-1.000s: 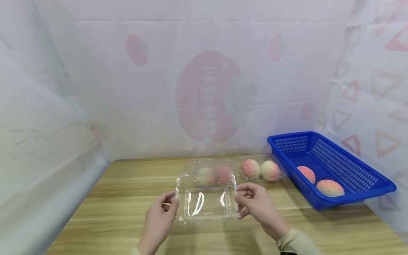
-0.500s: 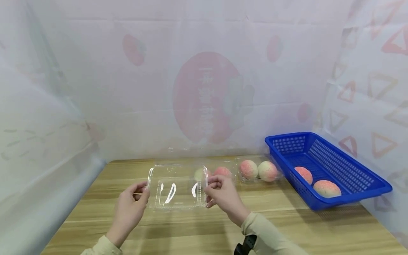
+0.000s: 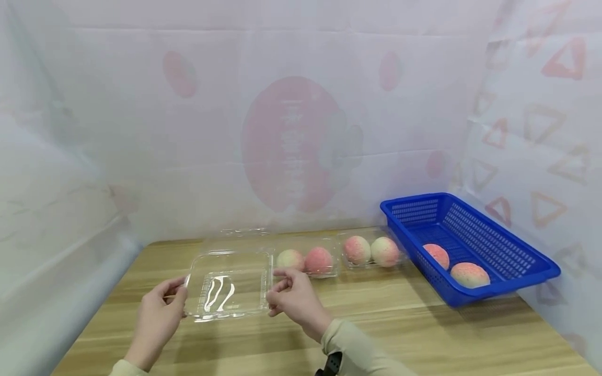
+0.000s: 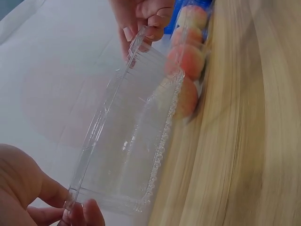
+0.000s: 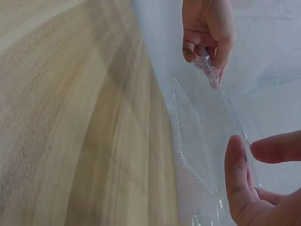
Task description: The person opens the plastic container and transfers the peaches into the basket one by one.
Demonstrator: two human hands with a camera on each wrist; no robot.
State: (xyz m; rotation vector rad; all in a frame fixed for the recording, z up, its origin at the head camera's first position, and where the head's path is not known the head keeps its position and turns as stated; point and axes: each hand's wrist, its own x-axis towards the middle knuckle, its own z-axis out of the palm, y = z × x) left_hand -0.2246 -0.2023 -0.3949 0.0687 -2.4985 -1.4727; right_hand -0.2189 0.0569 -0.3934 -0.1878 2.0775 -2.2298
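Note:
A clear plastic clamshell box [image 3: 240,284], its lid raised at the back, is held between both hands above the table. At its left rim my left hand [image 3: 162,316] pinches the edge between thumb and fingers. My right hand [image 3: 298,303] pinches the opposite rim, seen close up in the right wrist view with the thumb and fingers [image 5: 277,147] on the edge. Nothing lies inside the box. Just behind my right hand sits another clear box holding a pale peach [image 3: 290,259] and a pink peach [image 3: 319,260].
Right of that, a further clear box holds two pink-and-cream peaches [image 3: 356,250]. A blue perforated basket [image 3: 510,237] with two peaches [image 3: 470,275] inside stands at the right. The wooden table [image 3: 400,334] ends at white printed sheets [image 3: 207,130] at the back and sides.
Both hands have carried the clear box leftward across the table, and it now sits left of the filled boxes. The pale and pink peaches behind it have come into plain view.

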